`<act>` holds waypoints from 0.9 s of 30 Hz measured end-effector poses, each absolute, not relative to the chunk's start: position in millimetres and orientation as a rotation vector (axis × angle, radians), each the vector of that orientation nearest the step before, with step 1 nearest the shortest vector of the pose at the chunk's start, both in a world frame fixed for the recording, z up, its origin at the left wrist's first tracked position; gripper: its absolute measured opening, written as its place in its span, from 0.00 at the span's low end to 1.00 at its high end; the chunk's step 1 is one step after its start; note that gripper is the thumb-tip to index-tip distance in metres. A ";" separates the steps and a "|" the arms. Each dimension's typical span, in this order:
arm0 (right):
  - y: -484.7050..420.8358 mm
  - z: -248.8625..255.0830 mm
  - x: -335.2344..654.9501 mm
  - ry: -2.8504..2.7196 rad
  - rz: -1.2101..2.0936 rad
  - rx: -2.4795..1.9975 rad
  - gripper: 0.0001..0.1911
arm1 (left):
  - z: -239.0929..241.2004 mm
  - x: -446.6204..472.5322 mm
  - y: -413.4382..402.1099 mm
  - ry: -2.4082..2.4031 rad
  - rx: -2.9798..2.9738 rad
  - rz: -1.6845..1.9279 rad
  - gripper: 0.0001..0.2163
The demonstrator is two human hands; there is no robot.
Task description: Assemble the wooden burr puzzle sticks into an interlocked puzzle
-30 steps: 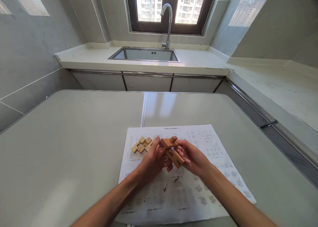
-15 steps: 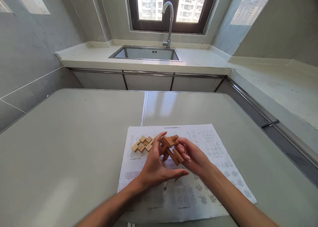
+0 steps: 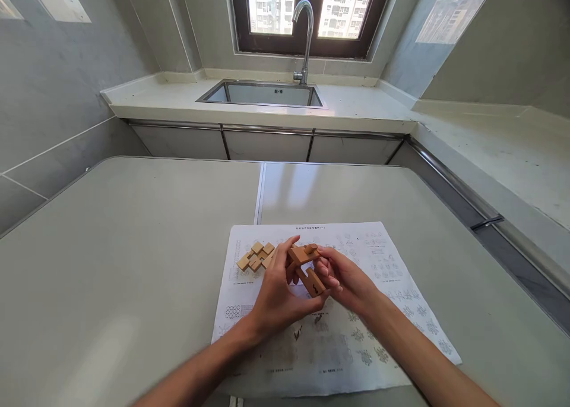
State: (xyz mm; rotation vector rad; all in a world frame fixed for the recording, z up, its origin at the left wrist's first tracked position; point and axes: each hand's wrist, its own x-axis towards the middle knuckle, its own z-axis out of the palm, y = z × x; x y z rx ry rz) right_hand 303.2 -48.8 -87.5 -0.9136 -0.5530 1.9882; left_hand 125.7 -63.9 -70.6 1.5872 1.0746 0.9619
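Both hands pinching the puzzle above the sheet: left hand on its left side, right hand on its right. Loose blocks left of grip.

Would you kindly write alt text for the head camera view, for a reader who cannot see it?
Two bare hands, left hand and right hand, together hold interlocked wooden puzzle pieces above a printed instruction sheet on a grey table. More loose wooden pieces lie on the sheet beside the left hand; a sink and tap sit under a window beyond.
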 end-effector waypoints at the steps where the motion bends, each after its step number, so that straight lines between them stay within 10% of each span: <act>1: -49.1 -87.7 302.8 -0.570 1.986 -0.921 0.24 | -69.2 125.7 -64.0 1.076 1.583 0.965 0.46; 27: -50.5 -75.9 303.9 -0.764 1.945 -1.020 0.20 | -68.1 126.7 -63.5 0.981 1.591 0.989 0.37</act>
